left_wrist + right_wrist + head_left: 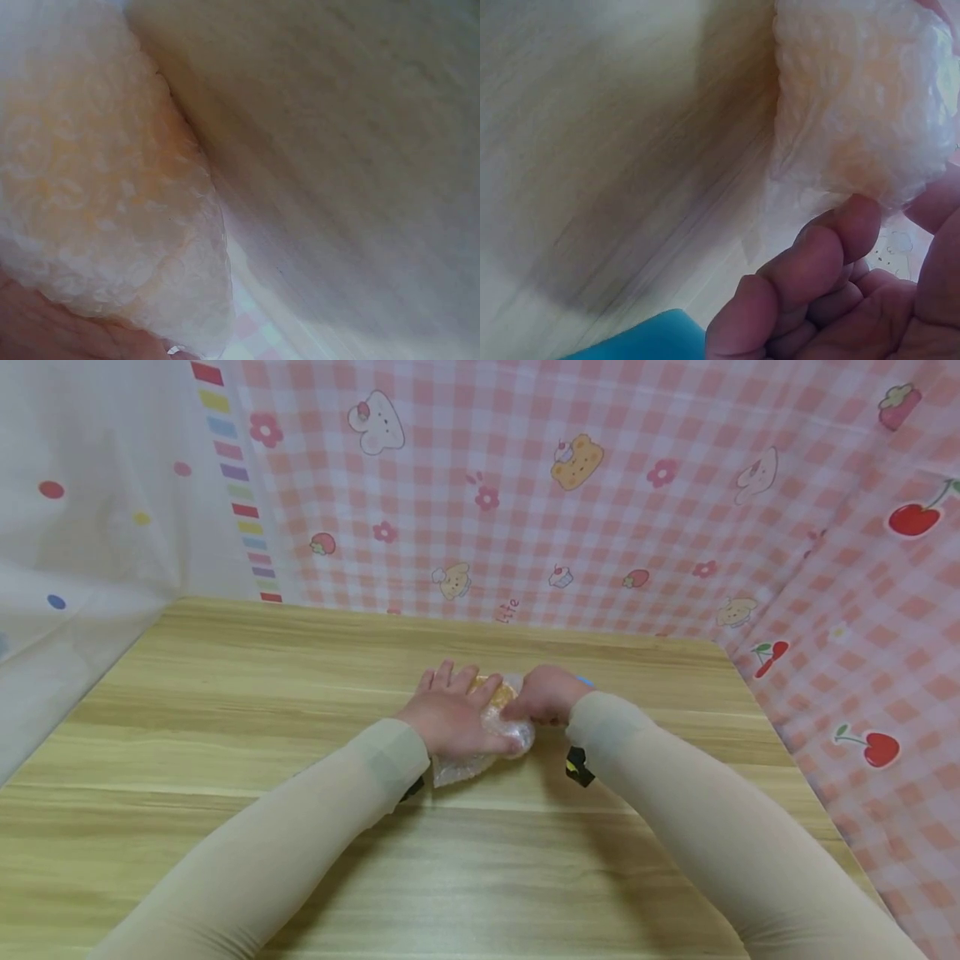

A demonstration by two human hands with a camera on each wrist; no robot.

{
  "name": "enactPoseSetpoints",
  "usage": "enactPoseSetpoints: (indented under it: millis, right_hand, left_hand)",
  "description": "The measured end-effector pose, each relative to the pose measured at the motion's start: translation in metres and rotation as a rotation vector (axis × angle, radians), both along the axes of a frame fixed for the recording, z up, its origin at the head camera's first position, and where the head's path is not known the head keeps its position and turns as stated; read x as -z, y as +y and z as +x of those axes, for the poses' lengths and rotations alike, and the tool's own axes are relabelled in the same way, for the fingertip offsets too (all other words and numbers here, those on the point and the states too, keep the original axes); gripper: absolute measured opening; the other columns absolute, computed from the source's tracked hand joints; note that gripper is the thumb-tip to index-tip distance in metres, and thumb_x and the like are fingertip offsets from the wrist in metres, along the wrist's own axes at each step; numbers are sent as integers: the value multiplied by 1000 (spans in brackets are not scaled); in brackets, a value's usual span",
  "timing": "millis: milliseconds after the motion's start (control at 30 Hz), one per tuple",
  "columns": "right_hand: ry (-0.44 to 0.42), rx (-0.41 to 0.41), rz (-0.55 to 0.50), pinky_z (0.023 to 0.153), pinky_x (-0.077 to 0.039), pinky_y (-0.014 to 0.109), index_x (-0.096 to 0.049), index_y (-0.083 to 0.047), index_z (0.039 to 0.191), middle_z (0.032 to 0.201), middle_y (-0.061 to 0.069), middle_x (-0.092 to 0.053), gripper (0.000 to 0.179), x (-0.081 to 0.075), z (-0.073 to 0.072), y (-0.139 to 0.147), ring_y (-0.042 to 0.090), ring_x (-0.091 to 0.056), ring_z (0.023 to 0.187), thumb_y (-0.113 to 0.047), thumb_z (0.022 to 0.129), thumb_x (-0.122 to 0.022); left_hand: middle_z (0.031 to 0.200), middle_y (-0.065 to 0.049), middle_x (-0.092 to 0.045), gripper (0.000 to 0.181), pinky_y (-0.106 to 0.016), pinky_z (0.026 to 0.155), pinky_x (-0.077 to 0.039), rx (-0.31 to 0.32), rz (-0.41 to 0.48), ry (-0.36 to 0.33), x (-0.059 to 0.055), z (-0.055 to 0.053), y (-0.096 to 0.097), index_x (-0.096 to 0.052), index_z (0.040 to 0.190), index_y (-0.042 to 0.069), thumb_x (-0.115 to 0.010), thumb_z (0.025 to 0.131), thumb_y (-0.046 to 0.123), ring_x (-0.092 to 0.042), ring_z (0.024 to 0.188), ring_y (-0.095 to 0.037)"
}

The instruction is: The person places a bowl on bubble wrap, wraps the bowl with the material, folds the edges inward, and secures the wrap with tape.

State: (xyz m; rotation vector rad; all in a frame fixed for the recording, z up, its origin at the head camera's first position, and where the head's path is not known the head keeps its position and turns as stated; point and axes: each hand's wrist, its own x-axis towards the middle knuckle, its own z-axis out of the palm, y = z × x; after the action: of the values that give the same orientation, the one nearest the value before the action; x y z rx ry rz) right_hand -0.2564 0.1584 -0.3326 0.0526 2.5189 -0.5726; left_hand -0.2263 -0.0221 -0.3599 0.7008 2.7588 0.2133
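A bundle of clear bubble wrap (522,742) with something yellow-orange inside lies on the wooden table. My left hand (453,718) rests across the left part of the bundle, its fingers spread out. At the right edge, my right hand (551,691) pinches the wrap between thumb and finger, the other fingers curled. The left wrist view shows the bubble wrap (112,187) close up, with a bit of hand below it. In the right wrist view, curled fingers (806,262) meet the bundle's end. What the wrap encloses cannot be made out.
A blue object (649,341), mostly hidden in the head view, lies on the table beyond my right hand. Pink checked cloth (525,485) hangs behind and to the right of the wooden table (465,877); pale dotted cloth (90,543) hangs at left.
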Motion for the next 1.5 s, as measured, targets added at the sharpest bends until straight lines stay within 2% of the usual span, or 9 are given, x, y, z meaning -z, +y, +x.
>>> enactPoseSetpoints:
  millis: [133, 367, 667, 1000, 1267, 1500]
  right_hand:
    - [-16, -1, -35, 51, -35, 25, -67, -10, 84, 62, -4, -48, 27, 0, -2, 3, 11, -41, 55, -34, 95, -75]
    - [-21, -88, -28, 51, -33, 25, -51, -17, 67, 57, -4, -48, 43, -2, -5, 13, 11, -38, 52, -39, 101, -65]
    - [-18, -63, -52, 54, -35, 25, -56, -13, 76, 61, -2, -51, 34, -4, -4, 12, 10, -41, 54, -32, 103, -67]
    - [0, -62, -54, 54, -37, 25, -59, -12, 79, 61, -3, -52, 33, -3, -2, 12, 10, -43, 54, -32, 103, -68]
    - [35, -57, -12, 58, -41, 26, -63, -9, 86, 65, -1, -56, 38, -2, -1, 17, 12, -47, 59, -43, 102, -68]
    - [93, -35, 51, 71, -48, 31, -71, -8, 98, 84, 6, -70, 47, -3, -1, 26, 18, -59, 76, -55, 97, -71]
  left_hand:
    - [178, -14, -8, 114, -65, 131, -5, 5, 1, 4, -1, 0, 0, -12, 171, 26, -44, 84, 93, 1, 162, -50]
    - [178, -14, -10, 116, -65, 131, -6, 8, -8, 11, -2, 0, 0, -12, 171, 26, -44, 84, 95, 0, 162, -50]
    - [178, -14, -11, 117, -65, 131, -7, 8, -17, 23, 0, -1, 1, -13, 171, 25, -43, 83, 96, -1, 162, -51]
    - [178, -14, -12, 116, -66, 130, -8, 12, -11, 26, 0, 0, 1, -14, 171, 25, -44, 83, 95, -1, 162, -51]
    - [178, -13, -10, 117, -65, 131, -6, 8, -16, 13, 0, 0, 1, -12, 171, 26, -43, 83, 96, 1, 162, -50]
    - [178, -14, -8, 117, -65, 131, -4, 11, -11, -2, -1, 0, 0, -11, 171, 25, -42, 83, 96, 1, 162, -50]
